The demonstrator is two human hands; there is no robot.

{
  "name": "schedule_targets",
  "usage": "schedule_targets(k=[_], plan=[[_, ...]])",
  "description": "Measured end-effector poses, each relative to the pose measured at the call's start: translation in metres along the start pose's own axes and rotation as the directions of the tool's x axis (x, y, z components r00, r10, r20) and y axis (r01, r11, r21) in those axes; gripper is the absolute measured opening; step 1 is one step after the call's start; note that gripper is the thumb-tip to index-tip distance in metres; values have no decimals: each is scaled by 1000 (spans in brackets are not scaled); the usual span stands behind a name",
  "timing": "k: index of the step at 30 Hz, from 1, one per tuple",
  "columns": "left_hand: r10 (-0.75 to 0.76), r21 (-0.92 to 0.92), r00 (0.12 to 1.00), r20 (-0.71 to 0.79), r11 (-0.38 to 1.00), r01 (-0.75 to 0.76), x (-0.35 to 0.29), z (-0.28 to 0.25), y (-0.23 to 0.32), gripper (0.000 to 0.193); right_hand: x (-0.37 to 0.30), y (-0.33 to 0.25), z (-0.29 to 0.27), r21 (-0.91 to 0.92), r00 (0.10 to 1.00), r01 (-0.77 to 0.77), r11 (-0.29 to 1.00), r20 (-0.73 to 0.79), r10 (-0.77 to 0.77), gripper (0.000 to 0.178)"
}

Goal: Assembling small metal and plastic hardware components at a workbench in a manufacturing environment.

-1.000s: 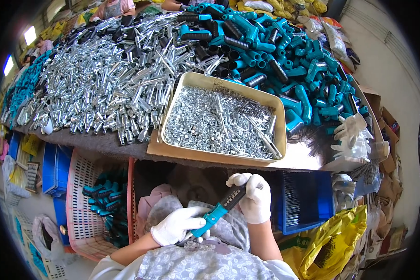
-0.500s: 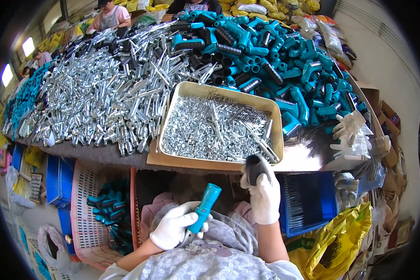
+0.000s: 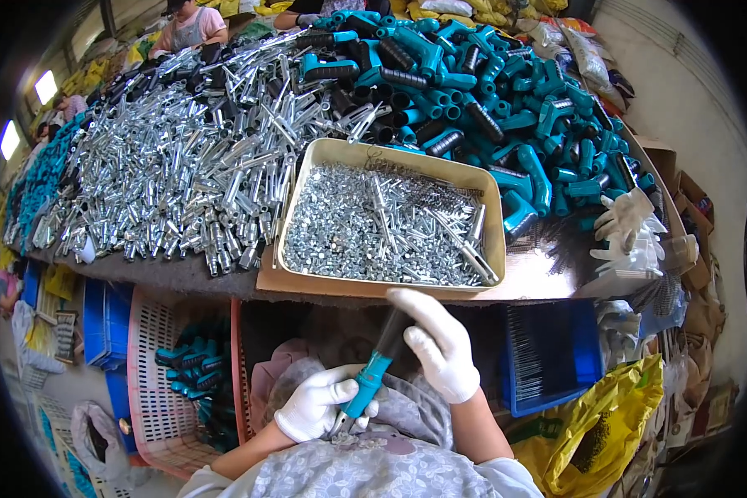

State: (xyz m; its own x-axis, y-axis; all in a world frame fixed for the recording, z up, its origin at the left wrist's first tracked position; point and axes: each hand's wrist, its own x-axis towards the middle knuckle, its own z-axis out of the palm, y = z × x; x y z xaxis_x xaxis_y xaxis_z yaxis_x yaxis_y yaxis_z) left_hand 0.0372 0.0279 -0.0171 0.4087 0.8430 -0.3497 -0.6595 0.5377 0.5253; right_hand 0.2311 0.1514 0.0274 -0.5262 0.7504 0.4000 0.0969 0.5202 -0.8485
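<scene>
Gloves cover both hands, and both are closed on one teal and black handle [image 3: 375, 365], held slanting above the lap just below the counter's [image 3: 183, 278] front edge. The left hand [image 3: 315, 404] has its grip wrapped tight round the teal lower end, fingers curled. The right hand [image 3: 438, 342] clasps the black upper end from above, its grip shut over the tip. Just beyond, on the counter, stands a metal tray [image 3: 496, 224] of small silver parts, with heaps of silver tubes [image 3: 166, 174] and teal handles [image 3: 506, 100] behind.
</scene>
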Motion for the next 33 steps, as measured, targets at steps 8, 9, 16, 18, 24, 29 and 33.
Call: schedule_targets(k=[8, 9, 16, 18, 24, 29, 33], plan=[[195, 456, 974, 117, 860, -227, 0, 5, 13, 76, -6, -5, 29, 64, 971, 136, 989, 188, -146, 36], [215, 503, 968, 133, 826, -253, 1, 6, 9, 79, -1, -4, 25, 64, 949, 182, 981, 251, -192, 30], [363, 870, 922, 138, 400, -288, -5, 0, 16, 66, 104, 12, -33, -528, 921, 347, 775, 35, -388, 12], [323, 857, 937, 132, 439, -272, -3, 2, 16, 65, 143, 30, -60, -732, 942, 262, 629, 51, -333, 16], [354, 882, 931, 90, 405, -239, -10, 4, 16, 68, 175, 58, -71, -853, 976, 209, 479, 211, -51, 19], [426, 892, 901, 84, 370, -258, -8, -4, 14, 68, 151, 43, -89, -792, 983, 91, 603, -25, -181, 15], [329, 792, 944, -7, 578, -196, -4, -7, 11, 70, 105, 25, -83, -518, 961, -28, 855, -248, -120, 14]])
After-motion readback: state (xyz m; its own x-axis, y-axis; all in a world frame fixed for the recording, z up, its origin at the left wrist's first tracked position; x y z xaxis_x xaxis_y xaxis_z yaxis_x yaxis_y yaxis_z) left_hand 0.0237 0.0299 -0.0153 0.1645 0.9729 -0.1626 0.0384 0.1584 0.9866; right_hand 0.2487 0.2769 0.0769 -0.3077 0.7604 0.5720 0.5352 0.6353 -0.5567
